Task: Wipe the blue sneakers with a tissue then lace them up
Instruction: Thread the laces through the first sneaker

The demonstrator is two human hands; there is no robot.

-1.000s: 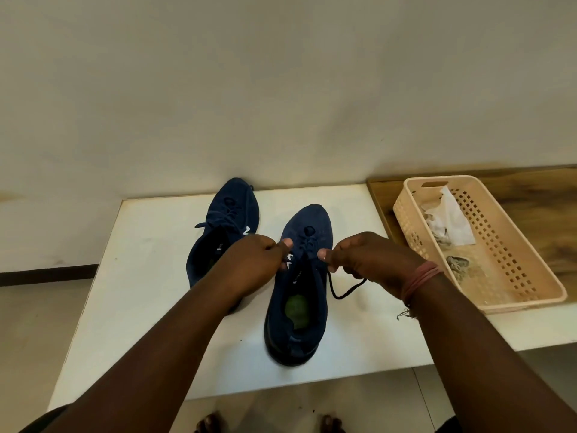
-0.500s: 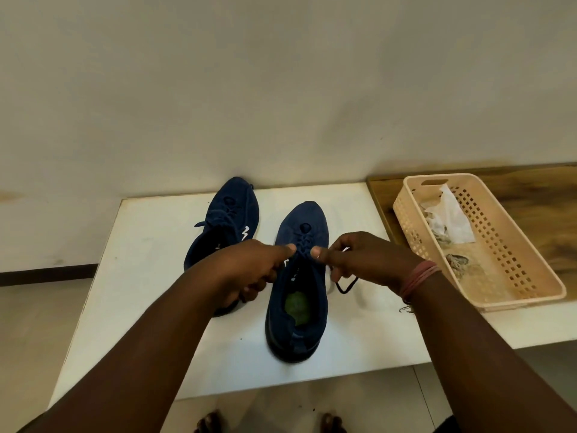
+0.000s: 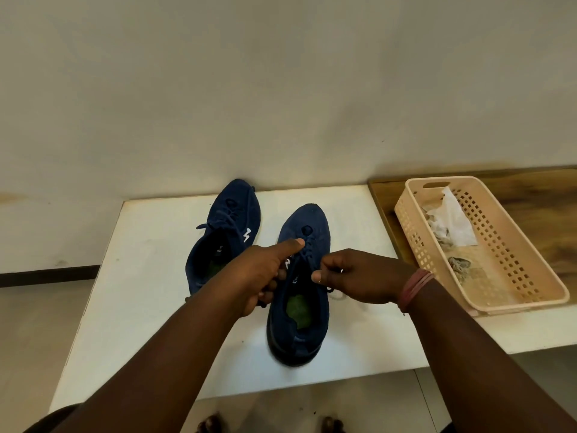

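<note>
Two sneakers (image 3: pixel 298 285) side by side on table (image 3: pixel 146 276), basket (image 3: pixel 512 289) right

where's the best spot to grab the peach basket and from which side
Take the basket by the cut-out handle slot in its far short wall, coming from above and behind. That slot is the only opening shaped for fingers; the long walls are perforated lattice and flare outward. A crumpled tissue lies loose inside, so lift it level.
</note>
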